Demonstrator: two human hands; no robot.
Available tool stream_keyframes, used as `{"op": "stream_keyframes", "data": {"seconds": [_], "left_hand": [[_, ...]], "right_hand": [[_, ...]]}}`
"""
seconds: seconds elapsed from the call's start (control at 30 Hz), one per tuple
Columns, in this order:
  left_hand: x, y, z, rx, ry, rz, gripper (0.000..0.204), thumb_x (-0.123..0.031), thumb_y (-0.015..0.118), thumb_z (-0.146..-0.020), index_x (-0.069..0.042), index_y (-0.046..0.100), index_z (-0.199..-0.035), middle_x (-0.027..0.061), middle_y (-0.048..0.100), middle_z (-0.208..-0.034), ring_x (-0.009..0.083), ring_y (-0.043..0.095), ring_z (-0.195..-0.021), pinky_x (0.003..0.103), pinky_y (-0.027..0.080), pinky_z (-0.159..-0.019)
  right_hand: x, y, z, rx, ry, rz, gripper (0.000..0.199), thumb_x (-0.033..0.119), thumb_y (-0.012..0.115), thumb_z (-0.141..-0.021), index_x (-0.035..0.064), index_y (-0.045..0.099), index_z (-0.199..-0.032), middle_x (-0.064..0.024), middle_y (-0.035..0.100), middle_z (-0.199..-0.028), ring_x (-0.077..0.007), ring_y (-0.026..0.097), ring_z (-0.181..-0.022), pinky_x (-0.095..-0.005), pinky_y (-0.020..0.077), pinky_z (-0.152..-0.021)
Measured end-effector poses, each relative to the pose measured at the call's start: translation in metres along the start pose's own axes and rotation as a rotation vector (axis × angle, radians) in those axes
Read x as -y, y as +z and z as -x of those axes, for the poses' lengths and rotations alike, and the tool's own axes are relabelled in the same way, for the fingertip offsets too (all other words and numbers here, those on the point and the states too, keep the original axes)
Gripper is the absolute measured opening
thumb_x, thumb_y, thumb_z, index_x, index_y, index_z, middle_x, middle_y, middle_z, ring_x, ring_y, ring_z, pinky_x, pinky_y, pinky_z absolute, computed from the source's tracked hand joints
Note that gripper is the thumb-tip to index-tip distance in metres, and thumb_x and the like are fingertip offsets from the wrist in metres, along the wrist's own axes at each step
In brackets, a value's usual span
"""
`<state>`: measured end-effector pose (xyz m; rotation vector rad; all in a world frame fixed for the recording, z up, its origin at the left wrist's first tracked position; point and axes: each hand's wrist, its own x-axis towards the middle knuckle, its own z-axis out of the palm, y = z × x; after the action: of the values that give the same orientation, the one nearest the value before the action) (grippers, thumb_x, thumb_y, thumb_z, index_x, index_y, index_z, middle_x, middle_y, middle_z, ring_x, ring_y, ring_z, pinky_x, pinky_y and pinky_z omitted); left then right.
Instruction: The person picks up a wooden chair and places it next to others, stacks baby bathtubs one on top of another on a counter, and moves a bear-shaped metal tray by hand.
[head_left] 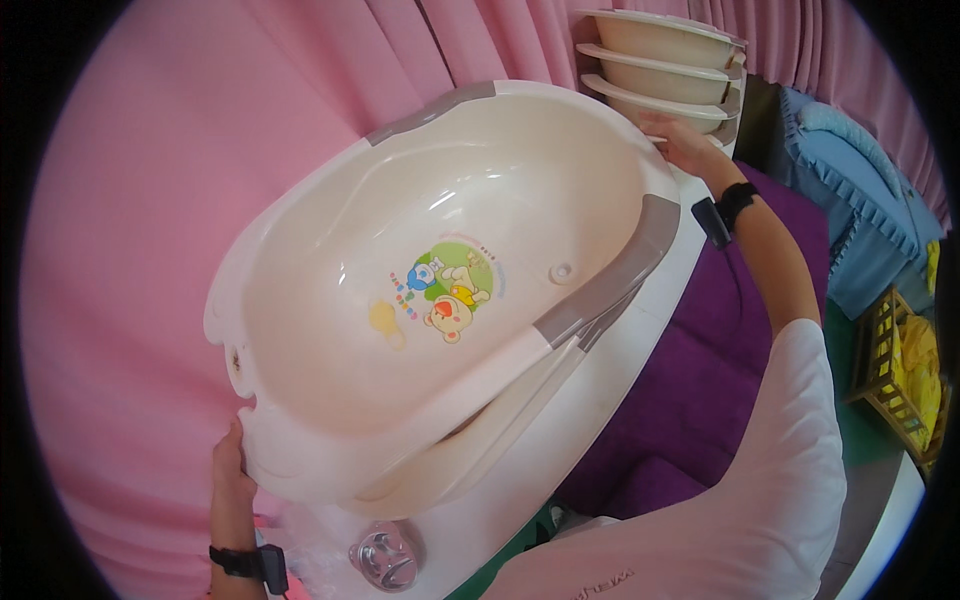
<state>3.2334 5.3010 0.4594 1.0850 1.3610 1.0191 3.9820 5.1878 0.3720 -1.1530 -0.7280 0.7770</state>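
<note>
A large cream baby bathtub (540,190) with grey grip strips and a cartoon bear print on its floor lies tilted before me. Beneath its near side, the rim of a second, similar tub (490,445) shows. My left hand (229,462) is closed on the near left end of the upper tub, with part of its fingers behind the rim. At the far right end, my right hand (688,146) grips the rim, its fingertips partly hidden. A small clear plastic item (388,556) sits close to the tub's near end.
A white table (640,350) bears the tubs. Pink curtains (130,250) hang along the left and back. Stacked cream basins (665,45) stand at the far right. Purple cloth (690,365), a blue frilled crib (855,190) and a wooden crib with yellow fabric (915,365) lie to the right.
</note>
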Motion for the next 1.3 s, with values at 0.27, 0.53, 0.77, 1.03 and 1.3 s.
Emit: {"op": "stream_keyframes", "data": {"seconds": [0.27,0.53,0.77,1.03,1.3], "left_hand": [[-0.028,0.033,0.067,0.095,-0.115,0.04,0.044,-0.035,0.043,-0.096,0.002,0.05,-0.119,0.0137,0.06,-0.11,0.0244,0.061,-0.098,0.036,0.047,-0.088],[0.033,-0.021,0.009,-0.153,0.241,-0.704,0.037,-0.032,0.046,-0.094,0.002,0.059,-0.087,0.0041,0.056,-0.08,0.0126,0.047,-0.066,0.025,0.039,-0.063],[0.032,-0.027,0.023,-0.067,-0.086,-0.056,0.028,-0.034,0.049,-0.089,-0.007,0.056,-0.092,0.0028,0.056,-0.076,0.0159,0.052,-0.063,0.031,0.043,-0.055],[0.151,-0.125,0.026,0.377,-0.472,0.521,0.026,-0.032,0.052,-0.084,-0.008,0.061,-0.079,0.0071,0.064,-0.073,0.0141,0.056,-0.059,0.031,0.048,-0.058],[0.246,-0.113,0.093,0.616,-0.501,0.049,0.019,-0.027,0.053,-0.084,-0.009,0.056,-0.078,0.0037,0.057,-0.07,0.0157,0.049,-0.055,0.03,0.044,-0.053]], "right_hand": [[0.025,-0.012,-0.034,-0.04,-0.076,0.096,0.043,0.006,0.056,-0.082,-0.0038,0.049,-0.124,-0.0145,0.058,-0.111,-0.0188,0.058,-0.095,-0.0258,0.0453,-0.083],[0.012,0.015,-0.04,-0.184,-0.203,0.414,0.034,0.026,0.059,-0.085,0.0081,0.062,-0.114,-0.0053,0.064,-0.103,-0.0156,0.057,-0.093,-0.028,0.0425,-0.084],[-0.047,0.015,0.087,-0.326,-0.005,-0.091,0.036,0.03,0.048,-0.089,0.0096,0.054,-0.118,-0.0025,0.061,-0.103,-0.0144,0.052,-0.088,-0.0321,0.0436,-0.078],[-0.161,0.052,0.446,-0.729,0.25,-0.474,0.038,0.027,0.046,-0.091,0.0054,0.051,-0.122,-0.0075,0.061,-0.108,-0.0198,0.058,-0.089,-0.0334,0.0481,-0.079],[-0.229,0.18,0.784,-1.231,0.31,-0.634,0.033,0.025,0.044,-0.09,0.0054,0.053,-0.116,-0.0097,0.062,-0.106,-0.0215,0.059,-0.085,-0.0333,0.0485,-0.074]]}}
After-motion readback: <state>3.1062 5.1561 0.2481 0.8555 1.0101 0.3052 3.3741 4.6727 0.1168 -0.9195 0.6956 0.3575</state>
